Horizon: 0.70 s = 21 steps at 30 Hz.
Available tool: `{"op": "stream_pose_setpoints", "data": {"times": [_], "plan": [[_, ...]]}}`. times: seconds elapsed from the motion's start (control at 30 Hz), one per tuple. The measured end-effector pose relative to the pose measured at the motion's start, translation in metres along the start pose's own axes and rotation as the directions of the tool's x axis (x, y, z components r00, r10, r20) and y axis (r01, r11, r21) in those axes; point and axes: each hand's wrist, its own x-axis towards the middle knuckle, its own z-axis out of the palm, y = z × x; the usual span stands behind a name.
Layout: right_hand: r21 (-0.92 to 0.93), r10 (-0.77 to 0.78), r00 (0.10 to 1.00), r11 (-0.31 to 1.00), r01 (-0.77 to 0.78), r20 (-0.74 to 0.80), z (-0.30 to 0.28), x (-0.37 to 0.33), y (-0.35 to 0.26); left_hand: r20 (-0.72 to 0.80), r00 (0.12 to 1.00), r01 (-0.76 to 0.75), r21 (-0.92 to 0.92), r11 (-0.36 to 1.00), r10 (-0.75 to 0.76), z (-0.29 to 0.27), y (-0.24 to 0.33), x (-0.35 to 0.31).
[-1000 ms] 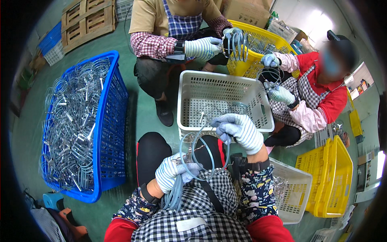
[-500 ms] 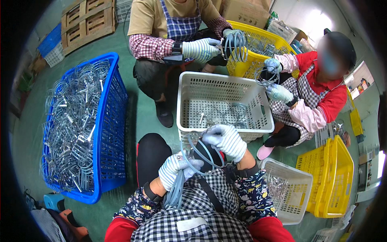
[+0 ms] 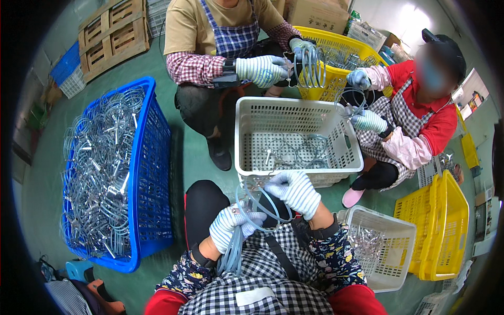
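My left hand (image 3: pixel 233 227), in a white and blue striped glove, is closed round a bundle of grey-blue plastic-looking cable loops (image 3: pixel 232 256) that hang down over my checked apron. Higher up, some of the loops open out between my two hands. My right hand (image 3: pixel 296 192), gloved alike, is pinched at the far end of these loops; its fingertips partly hide what they grip. Just beyond my hands stands a white perforated crate (image 3: pixel 344 170), with several thin loops (image 3: pixel 310 152) and a small metal piece at its bottom.
A blue basket (image 3: pixel 151 178) heaped with loops and metal fittings stands at left. To the right are a smaller white crate (image 3: pixel 401 239) with metal parts and stacked yellow crates (image 3: pixel 454 231). Two co-workers sit opposite, both holding loops, near a yellow basket (image 3: pixel 336 86).
The whole view has shifted slightly, so things sit a little lower and to the right. My hands keep nearly the same hold on the loops. The right co-worker's hands have moved slightly apart.
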Motion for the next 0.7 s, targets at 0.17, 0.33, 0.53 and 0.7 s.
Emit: {"op": "stream_pose_setpoints", "data": {"times": [0.17,0.33,0.53,0.7], "plan": [[0.010,-0.008,0.999,1.000,0.009,-0.036,-0.008,-0.002,-0.005,0.027,1.000,0.000,0.083,0.997,-0.002,0.005,0.003,-0.004],[0.733,0.132,0.967,0.633,-0.250,0.216,-0.006,-0.004,0.021,-0.065,0.997,0.028,-0.145,0.989,-0.037,0.022,0.016,-0.001],[0.681,0.101,0.910,0.632,-0.370,0.401,0.007,-0.006,0.035,-0.129,0.992,-0.019,-0.037,0.999,0.014,0.039,0.019,-0.001],[0.810,0.058,0.920,0.454,-0.370,0.388,0.006,-0.008,0.037,-0.179,0.983,-0.030,0.018,0.999,0.033,0.039,0.015,0.000]]}}
